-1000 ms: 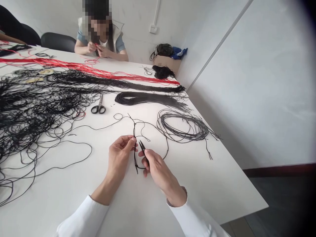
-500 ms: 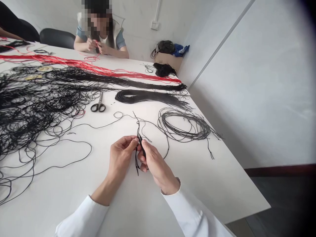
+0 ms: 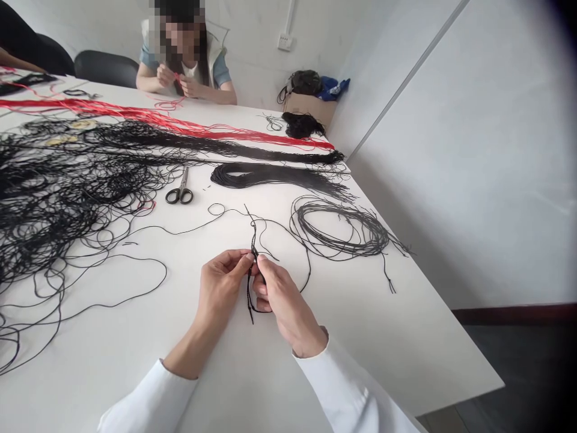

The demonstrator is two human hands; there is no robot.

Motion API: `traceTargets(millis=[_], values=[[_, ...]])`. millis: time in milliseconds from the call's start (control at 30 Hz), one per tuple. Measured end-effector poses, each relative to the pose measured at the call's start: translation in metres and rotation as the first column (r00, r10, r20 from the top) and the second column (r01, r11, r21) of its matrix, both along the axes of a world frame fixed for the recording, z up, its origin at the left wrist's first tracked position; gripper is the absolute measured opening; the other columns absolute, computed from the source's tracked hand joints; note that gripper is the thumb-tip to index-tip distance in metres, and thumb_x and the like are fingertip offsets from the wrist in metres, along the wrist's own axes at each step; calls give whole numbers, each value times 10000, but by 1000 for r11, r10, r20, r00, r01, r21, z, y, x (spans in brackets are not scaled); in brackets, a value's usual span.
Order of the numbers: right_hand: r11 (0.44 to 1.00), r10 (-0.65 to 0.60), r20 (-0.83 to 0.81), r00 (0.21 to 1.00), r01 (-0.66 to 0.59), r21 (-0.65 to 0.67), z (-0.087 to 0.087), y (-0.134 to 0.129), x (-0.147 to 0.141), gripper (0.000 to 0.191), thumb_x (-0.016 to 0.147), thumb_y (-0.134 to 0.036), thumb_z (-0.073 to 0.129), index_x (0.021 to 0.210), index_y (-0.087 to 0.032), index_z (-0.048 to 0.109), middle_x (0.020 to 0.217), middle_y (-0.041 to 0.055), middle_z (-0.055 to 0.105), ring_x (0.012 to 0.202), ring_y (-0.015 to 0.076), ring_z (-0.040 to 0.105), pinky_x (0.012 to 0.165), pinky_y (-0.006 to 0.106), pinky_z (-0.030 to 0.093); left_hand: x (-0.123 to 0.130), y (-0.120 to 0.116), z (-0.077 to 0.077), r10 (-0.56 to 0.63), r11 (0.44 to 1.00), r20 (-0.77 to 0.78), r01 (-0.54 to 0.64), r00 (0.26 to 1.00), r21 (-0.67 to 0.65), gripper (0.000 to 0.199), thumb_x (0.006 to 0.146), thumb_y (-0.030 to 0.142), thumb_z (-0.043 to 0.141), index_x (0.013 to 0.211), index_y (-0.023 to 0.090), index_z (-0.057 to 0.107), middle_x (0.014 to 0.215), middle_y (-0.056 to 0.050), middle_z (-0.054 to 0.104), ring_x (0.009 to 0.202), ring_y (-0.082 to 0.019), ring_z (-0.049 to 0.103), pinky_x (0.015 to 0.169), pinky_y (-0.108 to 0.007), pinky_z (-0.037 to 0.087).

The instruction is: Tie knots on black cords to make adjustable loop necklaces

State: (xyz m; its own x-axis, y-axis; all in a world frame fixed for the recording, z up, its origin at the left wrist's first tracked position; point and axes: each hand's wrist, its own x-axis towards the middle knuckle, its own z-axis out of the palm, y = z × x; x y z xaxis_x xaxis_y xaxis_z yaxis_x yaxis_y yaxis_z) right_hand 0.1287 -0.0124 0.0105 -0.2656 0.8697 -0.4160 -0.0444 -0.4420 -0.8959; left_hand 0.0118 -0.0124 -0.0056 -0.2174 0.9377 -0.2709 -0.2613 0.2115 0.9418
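Note:
A thin black cord with a knotted, braided length [image 3: 249, 288] hangs between my hands, with its loose ends rising above them. My left hand [image 3: 220, 284] pinches this cord between thumb and forefinger. My right hand [image 3: 278, 297] closes against the same spot, its fingertips touching the cord near the knot. The small black snips seen earlier in my right hand do not show now, so its fingers may hide them. A longer strand of the cord curves away to the right of my right hand.
A loose coil of black cord [image 3: 338, 228] lies to the right, and steel scissors [image 3: 179, 189] lie ahead. Beyond are a black bundle [image 3: 270, 175], a large black tangle [image 3: 67, 192] and red cords [image 3: 157, 120]. A co-worker's hands [image 3: 178, 81] work red cord across the white table [image 3: 383, 337].
My right hand has moved up to the knotted cord, and the black snips visible in it earlier are now out of sight. My left hand has barely moved.

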Motion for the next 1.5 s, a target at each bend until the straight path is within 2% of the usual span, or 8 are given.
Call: traceTargets(millis=[333,600,800,900,1000,1167,1267,1500], values=[[999,-50,-48,998,50,2,0,-3,-3,395,942,-573,477,762,-224,433,646,-67,180,566,107,140,483,243,166,0,0,-1,-3,1000,22,3,1000,1,338,723,460,814,849,164,712,734,-31,690,625,-159,610,636,-291,481],[992,-103,-104,989,95,-81,2,-4,-4,363,955,-560,458,807,-228,472,635,-65,198,569,117,154,476,229,169,1,0,1,21,1000,67,-22,998,16,320,746,431,807,877,168,680,776,-31,708,715,-161,651,741,-291,510],[970,-242,80,967,239,39,11,-2,0,392,904,-613,540,870,-222,544,642,-53,328,559,112,270,482,230,266,3,-1,2,24,996,62,-29,998,87,291,770,399,789,890,185,633,831,-36,706,728,-171,663,759,-329,536],[976,-197,217,956,170,136,15,2,2,409,836,-596,653,947,-205,613,680,-43,440,550,99,328,506,240,328,3,-2,3,45,990,22,-47,999,136,286,740,381,821,852,178,653,838,-35,692,769,-174,660,740,-305,534],[974,-178,215,960,140,180,15,7,5,330,850,-505,654,926,-184,641,716,-22,528,552,93,360,507,240,333,4,-2,3,45,988,16,-47,999,146,348,724,354,843,955,185,644,824,-15,691,751,-166,665,729,-294,527],[963,-151,226,962,92,253,13,12,12,314,876,-488,615,840,-176,634,672,-25,542,519,90,354,485,243,304,2,-3,3,-88,993,106,79,990,90,434,783,344,794,1140,163,626,840,-16,699,727,-155,659,787,-320,529],[957,-125,270,955,44,287,13,14,17,343,887,-517,595,835,-180,622,646,-30,537,508,96,371,483,248,300,1,-2,2,-153,987,166,144,974,68,438,789,353,787,1138,129,647,819,-30,702,718,-159,651,804,-335,529],[917,-92,393,915,-76,392,12,17,25,347,903,-507,570,799,-180,619,677,-1,601,596,134,490,566,257,385,-1,1,1,-174,985,215,171,961,32,428,735,358,838,1073,126,711,832,-57,727,771,-175,662,843,-344,541]])
